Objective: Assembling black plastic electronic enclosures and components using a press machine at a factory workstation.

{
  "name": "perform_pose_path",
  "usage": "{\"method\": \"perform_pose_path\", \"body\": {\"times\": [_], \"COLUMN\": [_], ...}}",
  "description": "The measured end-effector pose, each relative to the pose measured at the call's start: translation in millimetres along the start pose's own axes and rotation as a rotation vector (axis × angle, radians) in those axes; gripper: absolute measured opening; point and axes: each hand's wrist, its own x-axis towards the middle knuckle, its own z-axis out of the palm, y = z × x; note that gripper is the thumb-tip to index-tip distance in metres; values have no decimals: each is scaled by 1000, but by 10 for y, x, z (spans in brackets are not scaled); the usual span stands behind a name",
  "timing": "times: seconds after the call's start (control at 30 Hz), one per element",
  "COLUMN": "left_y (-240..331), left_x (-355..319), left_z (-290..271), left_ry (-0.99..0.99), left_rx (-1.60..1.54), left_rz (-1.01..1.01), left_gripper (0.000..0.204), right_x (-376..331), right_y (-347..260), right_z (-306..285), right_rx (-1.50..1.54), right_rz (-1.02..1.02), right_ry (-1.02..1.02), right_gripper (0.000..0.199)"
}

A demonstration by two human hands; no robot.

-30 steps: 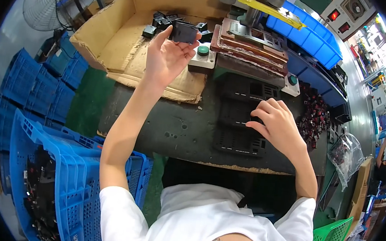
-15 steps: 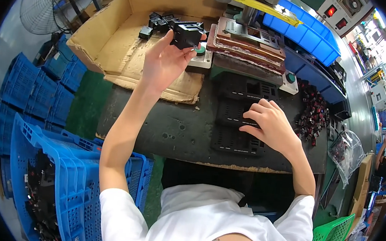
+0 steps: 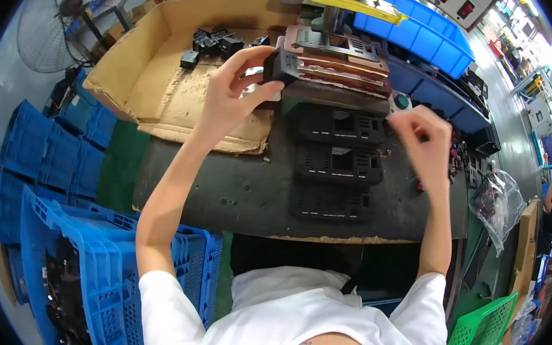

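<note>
Seen from above, a person in a white shirt works at a dark counter (image 3: 222,194). The left hand (image 3: 230,101), just above the frame's centre, pinches a small black block (image 3: 280,67) between thumb and fingers, held in the air over the edge of a cardboard box (image 3: 165,92) and just left of a press fixture (image 3: 336,64). The right hand (image 3: 424,145), right of centre, is raised and blurred; its fingers curl loosely, and whether it holds anything cannot be told.

Three flat black housings (image 3: 338,164) lie in a column on the counter between the hands. More small black parts (image 3: 211,43) sit inside the box at upper left. Blue crates (image 3: 88,248) fill the lower left.

The pinch on the block looks light and sits near one corner, so it might slip and drop onto the box or the fixture. The right hand hangs close to the housings and could knock them askew.

The block's underside is hidden by the fingers. The fixture's top is cut off at the frame edge.
</note>
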Motion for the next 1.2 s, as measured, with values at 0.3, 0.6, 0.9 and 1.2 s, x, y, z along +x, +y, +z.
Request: {"method": "perform_pose_path", "body": {"times": [0.3, 0.6, 0.9, 1.2], "left_y": [-242, -527, -596, -572], "left_x": [1071, 1346, 1407, 1316], "left_z": [532, 484, 479, 437], "left_ry": [-191, -255, -385, -347], "left_rx": [758, 830, 719, 798], "left_rz": [528, 474, 405, 221], "left_gripper": [37, 33, 29, 32], "right_x": [55, 38, -98, -104], "right_y": [1351, 1401, 1582, 1581], "right_z": [-329, -455, -512, -283], "right_rx": [69, -80, -459, -398], "right_rz": [385, 399, 430, 426], "right_ry": [276, 327, 59, -193], "right_gripper": [33, 33, 18, 27]}}
